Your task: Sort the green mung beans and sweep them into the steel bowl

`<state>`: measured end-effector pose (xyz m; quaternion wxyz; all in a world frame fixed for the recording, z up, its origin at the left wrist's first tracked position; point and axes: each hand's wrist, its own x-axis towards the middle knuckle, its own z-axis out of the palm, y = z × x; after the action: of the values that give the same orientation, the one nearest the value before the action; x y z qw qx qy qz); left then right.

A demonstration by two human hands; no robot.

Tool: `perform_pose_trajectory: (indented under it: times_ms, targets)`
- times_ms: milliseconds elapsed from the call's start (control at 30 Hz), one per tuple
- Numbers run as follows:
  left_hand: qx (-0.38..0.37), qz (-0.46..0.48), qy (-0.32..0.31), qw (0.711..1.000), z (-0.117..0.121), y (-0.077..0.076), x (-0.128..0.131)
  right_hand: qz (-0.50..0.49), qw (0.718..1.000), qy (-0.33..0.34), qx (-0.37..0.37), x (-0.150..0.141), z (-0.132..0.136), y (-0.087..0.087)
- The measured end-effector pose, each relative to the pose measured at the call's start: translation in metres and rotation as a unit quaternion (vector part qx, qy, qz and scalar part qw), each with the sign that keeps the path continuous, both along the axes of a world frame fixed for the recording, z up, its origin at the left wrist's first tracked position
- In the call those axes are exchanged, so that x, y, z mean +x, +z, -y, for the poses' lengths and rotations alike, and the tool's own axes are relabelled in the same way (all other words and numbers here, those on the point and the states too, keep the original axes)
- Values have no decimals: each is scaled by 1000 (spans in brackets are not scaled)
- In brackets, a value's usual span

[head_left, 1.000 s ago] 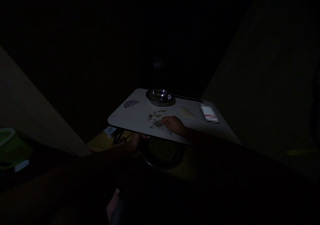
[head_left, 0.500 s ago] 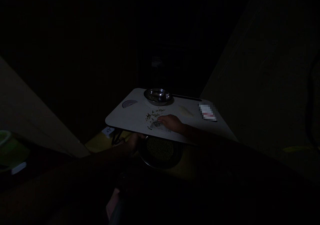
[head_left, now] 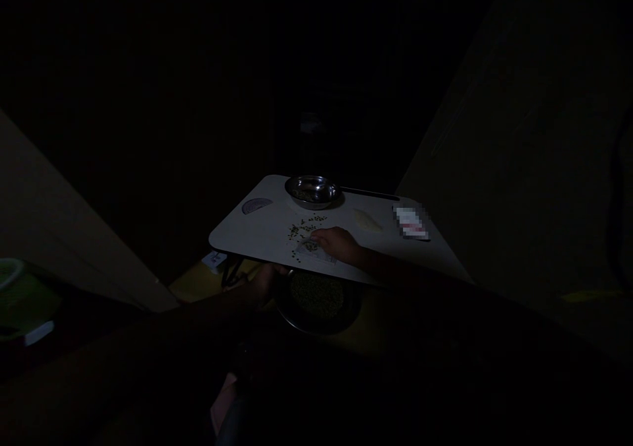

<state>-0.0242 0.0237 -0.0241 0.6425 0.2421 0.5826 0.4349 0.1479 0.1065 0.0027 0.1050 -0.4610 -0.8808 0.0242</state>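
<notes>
My right hand (head_left: pixel 339 243) rests low over a white tabletop (head_left: pixel 395 254), thumb towards the left and the other fingers mostly hidden. Under its fingertips lies a pale grey, see-through-looking flat shape (head_left: pixel 321 254); whether it is a loose piece or a print is unclear. Small greenish seeds (head_left: pixel 299 229) are scattered just left of and beyond the hand. Below the table's near edge, my left hand (head_left: pixel 267 280) is beside the rim of a wide metal pan (head_left: pixel 301 326) holding many green seeds. Darkness hides its fingers, so its grip cannot be made out.
A shiny steel bowl (head_left: pixel 316 202) with some seeds stands at the table's back. A purple protractor shape (head_left: pixel 256 206) is at left, a pale patch (head_left: pixel 366 220) and a blurred-out flat item (head_left: pixel 411 223) at right. A green basket (head_left: pixel 24 297) sits far left. Surroundings are very dark.
The fingertips have shifted very slightly, and a few seeds near the table's front edge lie in different spots. The left hand, bowl and pan look the same.
</notes>
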Motion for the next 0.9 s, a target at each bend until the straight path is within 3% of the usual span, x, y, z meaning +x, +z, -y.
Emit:
perform_pose_trajectory:
  times_ms: [233, 900]
  targets:
    - [1, -22, 22, 1000, 1, 1, 0, -20, 1000, 24, -2, 6, 0, -3]
    - [5, -7, -12, 1000, 1, 2, 0, -9, 1000, 15, -8, 0, 5, -2]
